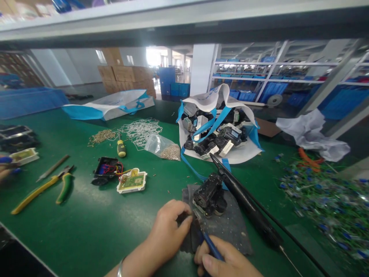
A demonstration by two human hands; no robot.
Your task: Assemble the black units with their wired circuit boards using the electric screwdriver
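Observation:
My left hand (170, 231) is curled closed at the near edge of a grey mat (230, 227), its fingertips pinched just left of a black motor-like part (210, 195) that sits on the mat. What the fingers pinch is too small to make out. My right hand (227, 261) grips a blue-handled tool (209, 242) whose tip points up toward the black part. A black soldering iron (248, 200) lies diagonally across the mat to the right, its cable running off toward the lower right.
An open white and blue bag (213, 104) full of black parts stands behind the mat. Left lie a circuit board (132, 181), a black housing (106, 169), yellow-green pliers (46, 186), a screwdriver (121, 148) and a screw bag (163, 146). Scrap wires (325, 196) pile at right.

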